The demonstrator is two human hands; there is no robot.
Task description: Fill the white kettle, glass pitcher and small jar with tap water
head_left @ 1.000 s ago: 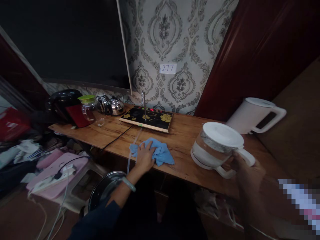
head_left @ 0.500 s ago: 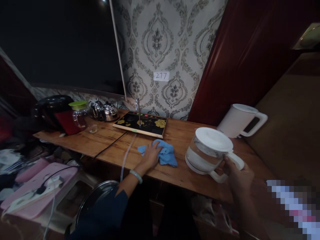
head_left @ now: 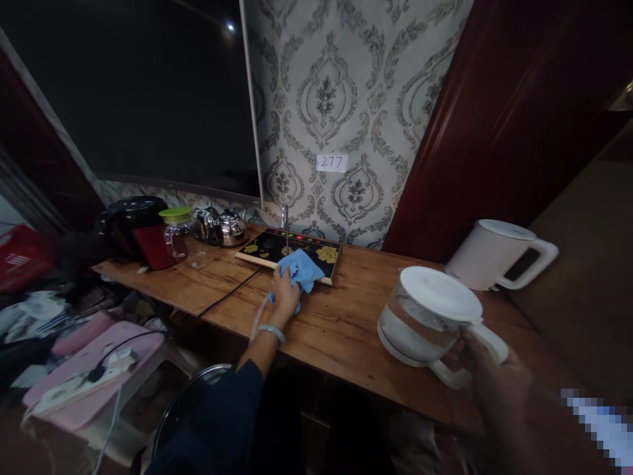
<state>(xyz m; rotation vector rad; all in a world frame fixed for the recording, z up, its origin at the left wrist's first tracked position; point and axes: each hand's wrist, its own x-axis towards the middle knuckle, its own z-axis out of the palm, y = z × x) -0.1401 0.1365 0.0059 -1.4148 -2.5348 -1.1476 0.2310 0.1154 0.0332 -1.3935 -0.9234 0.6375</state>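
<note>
My left hand (head_left: pixel 285 295) grips a crumpled blue cloth (head_left: pixel 302 269), which is at the front edge of a black electric tea stove (head_left: pixel 270 248) with gold flowers and a lit red light. My right hand (head_left: pixel 497 379) is closed around the white handle of a glass kettle (head_left: pixel 422 320). This kettle has a white lid and stands upright at the right of the wooden tabletop (head_left: pixel 341 330). Whether its base touches the wood I cannot tell. Behind it is a white jug kettle (head_left: pixel 489 254).
Left of the stove are shiny metal teapots (head_left: pixel 231 227), a glass jug (head_left: pixel 177 234) with a green lid and a black-and-red appliance (head_left: pixel 141 231). A black cord and a clear hose hang over the front edge. A power strip (head_left: pixel 93 379) lies on a pink stool (head_left: pixel 74 415).
My left hand has lifted the blue cloth off the tabletop and carried it forward to the stove's front edge. My right hand keeps its hold on the glass kettle. The view has shifted slightly.
</note>
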